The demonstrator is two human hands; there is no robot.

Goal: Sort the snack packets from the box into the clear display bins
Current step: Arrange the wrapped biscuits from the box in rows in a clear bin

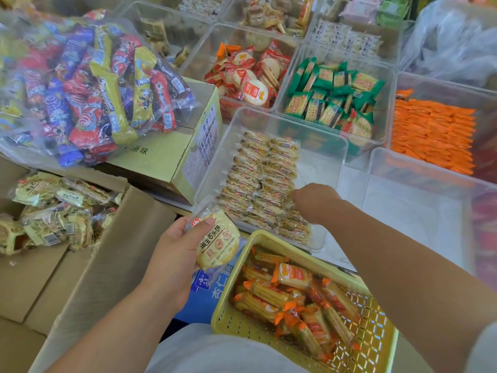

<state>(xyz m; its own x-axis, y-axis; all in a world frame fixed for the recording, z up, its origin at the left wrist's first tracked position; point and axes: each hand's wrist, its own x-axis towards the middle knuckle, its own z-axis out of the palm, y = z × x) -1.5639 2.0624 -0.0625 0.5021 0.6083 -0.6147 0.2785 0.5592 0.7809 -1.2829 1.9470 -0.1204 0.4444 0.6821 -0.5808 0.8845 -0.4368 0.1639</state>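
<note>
Fingers [200, 227] of the left hand [174, 251] clasp a pale yellow packet [219, 242] just before the clear bin [325, 149]. The right hand [316, 201] reaches among its stacked packets [263, 181], grip hidden. The open box [107, 251] sits left; filled bins [330, 90] crowd the white counter [352, 189].

Your 5 o'clock: yellow basket [228, 319], orange-wrapped sticks [294, 275] inside. Your 10: clear bag of mixed bars [88, 84] atop a carton [166, 154]. Your 1: crumpled plastic bag [451, 39].

The left hand [174, 251], forearm bare and palm turned inward, grips a round biscuit packet [218, 241] with the thumb across its top. The right hand [315, 201] reaches forward, knuckles up, its fingers bent down out of sight.
</note>
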